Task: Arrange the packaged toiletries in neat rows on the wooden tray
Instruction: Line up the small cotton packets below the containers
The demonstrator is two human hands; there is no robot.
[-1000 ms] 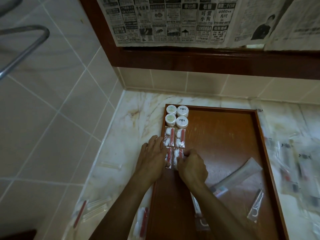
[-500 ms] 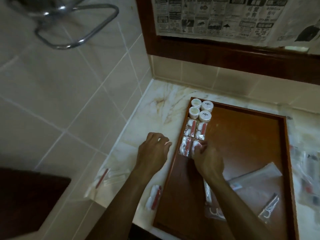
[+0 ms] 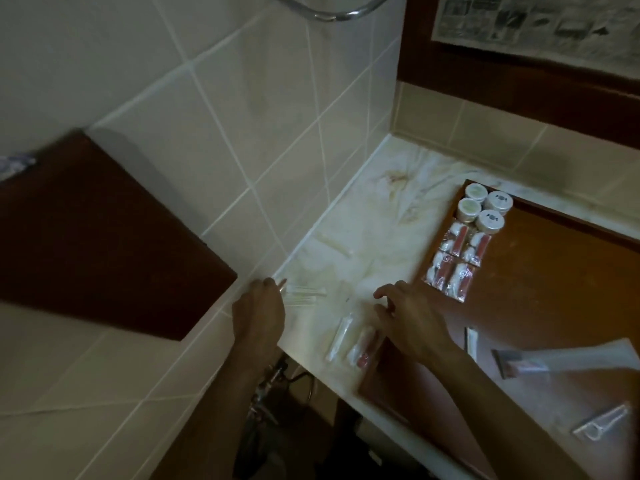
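Left hand (image 3: 258,311) grip hides blurred clear packets (image 3: 304,295), contact unclear

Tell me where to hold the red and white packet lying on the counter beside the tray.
The red and white packet lies flat, long and narrow, beside the wooden tray. Probably best to pinch its long edges at mid-length from above; the right hand is nearest.
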